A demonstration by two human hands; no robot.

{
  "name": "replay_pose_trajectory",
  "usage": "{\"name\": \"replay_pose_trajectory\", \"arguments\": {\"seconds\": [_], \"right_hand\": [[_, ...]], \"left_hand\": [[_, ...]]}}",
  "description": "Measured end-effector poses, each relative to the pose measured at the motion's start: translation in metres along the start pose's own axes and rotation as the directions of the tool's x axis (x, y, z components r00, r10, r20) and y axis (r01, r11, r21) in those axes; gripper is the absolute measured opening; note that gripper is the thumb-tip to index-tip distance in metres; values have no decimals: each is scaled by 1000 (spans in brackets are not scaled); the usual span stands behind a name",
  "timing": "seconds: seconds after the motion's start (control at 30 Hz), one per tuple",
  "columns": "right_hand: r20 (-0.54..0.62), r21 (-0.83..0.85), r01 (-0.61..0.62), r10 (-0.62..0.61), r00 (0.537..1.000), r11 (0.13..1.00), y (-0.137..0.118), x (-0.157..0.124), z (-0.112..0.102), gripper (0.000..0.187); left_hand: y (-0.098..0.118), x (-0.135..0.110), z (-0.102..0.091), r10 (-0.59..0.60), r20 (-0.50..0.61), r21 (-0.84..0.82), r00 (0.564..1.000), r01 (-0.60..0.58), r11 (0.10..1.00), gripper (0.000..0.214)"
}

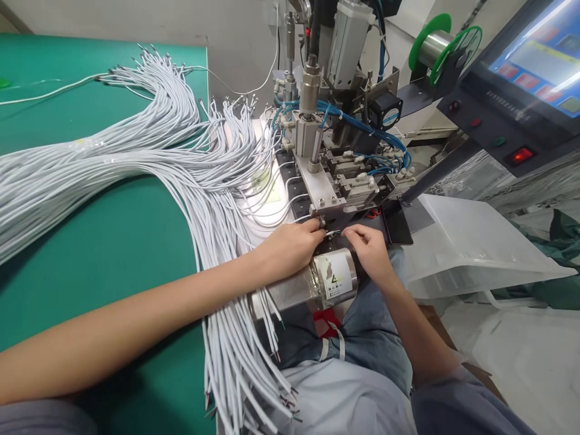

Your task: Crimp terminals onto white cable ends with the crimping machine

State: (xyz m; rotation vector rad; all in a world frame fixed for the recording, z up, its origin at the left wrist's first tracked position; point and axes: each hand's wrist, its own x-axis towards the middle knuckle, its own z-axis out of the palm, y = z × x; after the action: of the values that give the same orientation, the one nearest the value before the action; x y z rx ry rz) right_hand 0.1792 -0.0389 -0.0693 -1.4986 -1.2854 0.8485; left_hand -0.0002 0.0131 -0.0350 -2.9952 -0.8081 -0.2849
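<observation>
My left hand (294, 246) is closed on a white cable near its stripped end, just in front of the machine's clamp area. The cable's short end (333, 232) pokes out past my left fingertips toward the right. My right hand (370, 251) faces it, thumb and forefinger pinched together at the tip of the thin wires; what sits between them is too small to make out. Over both hands stands the pneumatic wire machine (317, 181). Several other white cables (294, 199) run into its black slotted fixture, left of my left hand.
A thick bundle of white cables (149, 160) lies across the green table (136, 241), many ends hanging off its edge. A labelled metal cylinder (335, 275) sits below my hands. At right are a control screen (539, 66), a green-rimmed wire spool (435, 48) and a white plastic bin (471, 241).
</observation>
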Motion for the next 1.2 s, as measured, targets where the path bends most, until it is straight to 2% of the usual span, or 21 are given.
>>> {"name": "replay_pose_trajectory", "arguments": {"seconds": [0.1, 0.27, 0.37, 0.5, 0.63, 0.77, 1.0, 1.2], "right_hand": [[77, 84, -84, 77, 994, 993, 10, 6, 1, 19], [181, 260, -165, 120, 976, 951, 11, 11, 13, 23], [219, 306, -195, 130, 967, 932, 13, 14, 16, 25], [237, 291, -203, 135, 962, 935, 17, 15, 16, 26], [230, 257, -186, 127, 965, 948, 17, 15, 13, 24], [271, 222, -178, 114, 956, 959, 16, 18, 10, 19], [245, 165, -123, 80, 966, 979, 16, 21, 11, 24], [261, 217, -162, 103, 960, 963, 22, 19, 14, 26]], "left_hand": [[-1, 1, 1, -6, 45, 32, 999, 5, 999, 25], [-1, 1, 5, -10, 72, 6, 997, 9, 1000, 25], [-1, 1, 4, -4, 83, -9, 997, 5, 1000, 28], [0, 0, 0, 12, 115, 16, 993, -14, 1000, 42], [1, 1, -4, 21, 169, 27, 985, -26, 999, 37], [1, 2, -7, 36, 191, 4, 981, -38, 999, 32], [1, 0, -5, 56, 190, 31, 980, -63, 998, 33], [1, 0, -4, 49, 187, 23, 981, -55, 998, 33]]}}
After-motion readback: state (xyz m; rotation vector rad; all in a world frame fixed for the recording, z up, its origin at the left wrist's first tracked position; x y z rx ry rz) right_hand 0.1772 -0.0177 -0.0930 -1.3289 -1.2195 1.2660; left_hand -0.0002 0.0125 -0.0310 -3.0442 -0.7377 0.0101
